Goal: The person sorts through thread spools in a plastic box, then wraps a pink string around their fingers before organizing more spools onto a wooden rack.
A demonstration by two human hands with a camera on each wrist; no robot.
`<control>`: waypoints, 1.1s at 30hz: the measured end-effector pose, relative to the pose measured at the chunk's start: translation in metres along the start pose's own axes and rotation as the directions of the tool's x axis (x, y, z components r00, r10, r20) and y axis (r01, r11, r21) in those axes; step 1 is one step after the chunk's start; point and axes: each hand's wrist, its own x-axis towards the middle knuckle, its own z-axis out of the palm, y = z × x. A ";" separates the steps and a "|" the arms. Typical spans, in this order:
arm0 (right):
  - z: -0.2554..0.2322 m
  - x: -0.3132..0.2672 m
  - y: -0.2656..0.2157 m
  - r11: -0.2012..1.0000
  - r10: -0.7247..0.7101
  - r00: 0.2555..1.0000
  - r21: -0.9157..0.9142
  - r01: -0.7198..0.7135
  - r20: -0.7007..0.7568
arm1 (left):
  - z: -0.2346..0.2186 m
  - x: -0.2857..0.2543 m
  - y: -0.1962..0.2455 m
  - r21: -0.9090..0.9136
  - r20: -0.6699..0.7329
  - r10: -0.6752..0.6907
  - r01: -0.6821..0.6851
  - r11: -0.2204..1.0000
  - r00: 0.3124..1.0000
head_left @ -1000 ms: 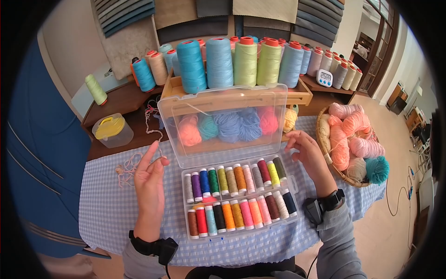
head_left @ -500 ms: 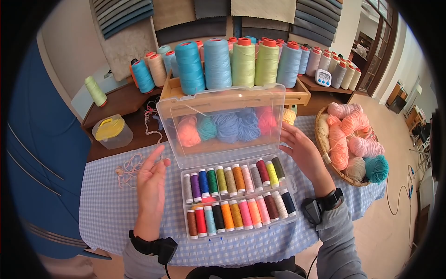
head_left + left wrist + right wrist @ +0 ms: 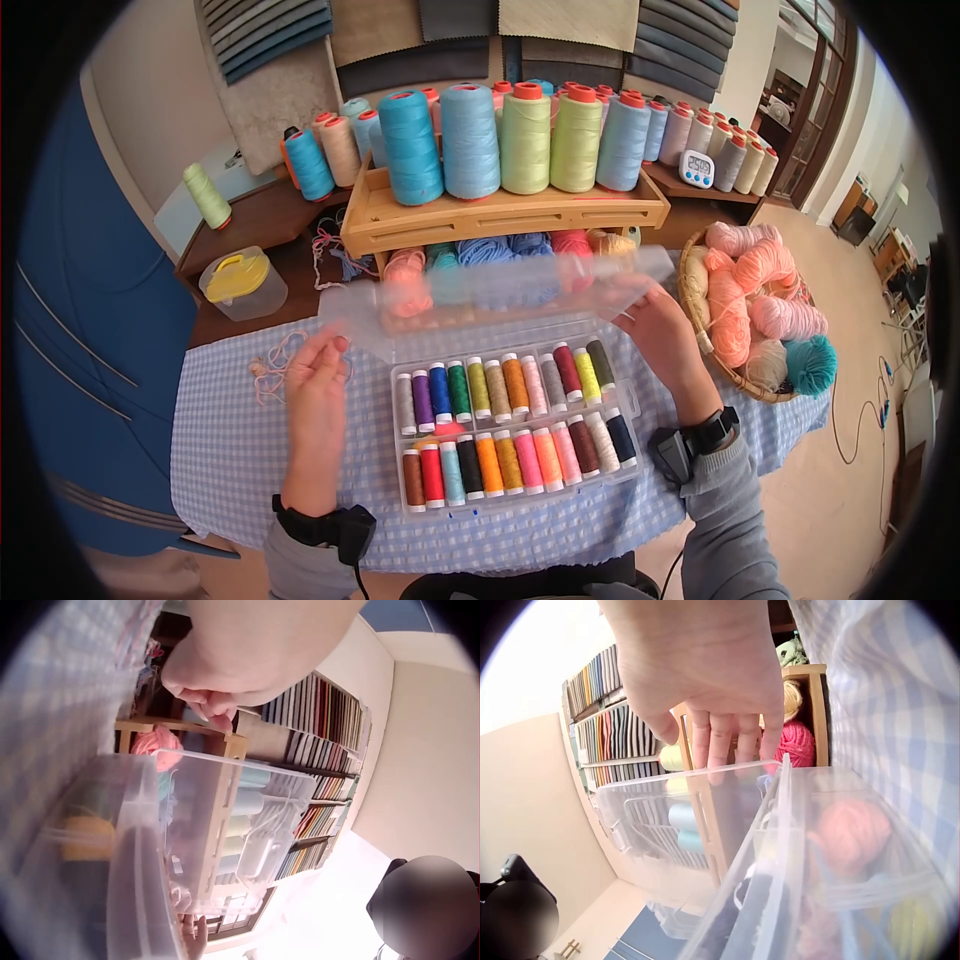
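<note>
A clear plastic thread case [image 3: 410, 500] lies with its lid raised, two rows of colored thread spools [image 3: 490, 465] inside. The blurred transparent lid [image 3: 470, 305] slants above the hinge. My right hand [image 3: 660, 335] is at the lid's right side; in the right wrist view its extended fingers [image 3: 718, 742] reach behind the lid's edge, seen partly through the plastic. Near the lid's left corner is my left hand [image 3: 315, 395], its fingers loosely bent. In the left wrist view those fingers [image 3: 219, 709] hold nothing and show a gap to the lid.
A wooden rack [image 3: 500, 215] bearing large thread cones stands behind the case, with yarn balls beneath it. On the right is a basket [image 3: 697, 320] of yarn; on the left, a yellow-lidded tub [image 3: 245, 290]. Loose pink yarn [image 3: 268, 375] lies on the checked cloth [image 3: 230, 450].
The lid's upper edge has swung down in the head view, uncovering the rack front. My right hand first moved in to the lid, then lowered with it. The left fingers have bent more.
</note>
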 end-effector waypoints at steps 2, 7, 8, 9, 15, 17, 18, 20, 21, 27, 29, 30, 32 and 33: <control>-0.002 -0.002 0.000 0.999 -0.043 0.999 0.008 0.043 0.029 | -0.001 0.002 0.004 -0.034 -0.031 0.051 -0.052 0.998 0.998; 0.002 -0.001 -0.003 0.998 -0.049 0.998 0.023 0.050 -0.026 | -0.005 0.002 -0.001 -0.016 -0.018 0.006 -0.007 1.000 1.000; 0.001 -0.001 -0.002 0.998 -0.051 0.998 0.027 0.053 -0.044 | -0.003 0.002 -0.001 -0.015 -0.014 -0.007 0.007 1.000 1.000; 0.001 -0.001 -0.002 0.998 -0.053 0.997 0.030 0.055 -0.062 | -0.002 0.001 -0.001 -0.014 -0.014 -0.007 0.007 1.000 1.000; -0.001 -0.003 -0.003 0.998 0.039 0.976 -0.036 -0.048 -0.215 | -0.001 0.001 -0.001 -0.026 -0.025 -0.011 0.011 1.000 1.000; -0.003 -0.004 -0.002 0.994 0.075 0.969 -0.061 -0.092 -0.235 | 0.000 0.000 0.000 -0.016 -0.027 -0.010 0.009 1.000 1.000; -0.004 -0.004 -0.002 0.987 0.109 0.960 -0.085 -0.135 -0.256 | 0.000 0.000 0.000 -0.015 -0.028 -0.010 0.010 1.000 1.000; -0.005 -0.004 0.000 0.983 0.123 0.958 -0.098 -0.153 -0.260 | 0.000 0.000 -0.001 -0.013 -0.005 -0.007 0.007 1.000 1.000; -0.006 -0.004 0.001 0.979 0.137 0.955 -0.111 -0.171 -0.263 | 0.001 -0.001 -0.001 -0.012 -0.007 -0.008 0.008 1.000 1.000; 0.000 -0.007 -0.002 0.860 0.289 0.935 -0.373 -0.347 -0.205 | 0.005 -0.001 0.001 0.066 0.072 -0.055 0.050 0.997 0.996; 0.011 -0.009 -0.001 0.802 0.351 0.908 -0.428 -0.417 -0.227 | 0.009 0.001 0.003 0.200 0.142 -0.196 0.166 0.966 0.970; 0.015 -0.009 -0.001 0.732 0.412 0.874 -0.477 -0.486 -0.258 | 0.008 0.001 0.003 0.202 0.142 -0.189 0.159 0.967 0.972; 0.015 -0.009 -0.005 0.711 0.448 0.856 -0.478 -0.517 -0.259 | 0.005 0.002 0.001 0.371 0.185 -0.227 0.146 0.917 0.956; 0.015 -0.009 -0.006 0.683 0.489 0.831 -0.477 -0.554 -0.264 | 0.006 0.002 0.004 0.375 0.187 -0.222 0.139 0.916 0.957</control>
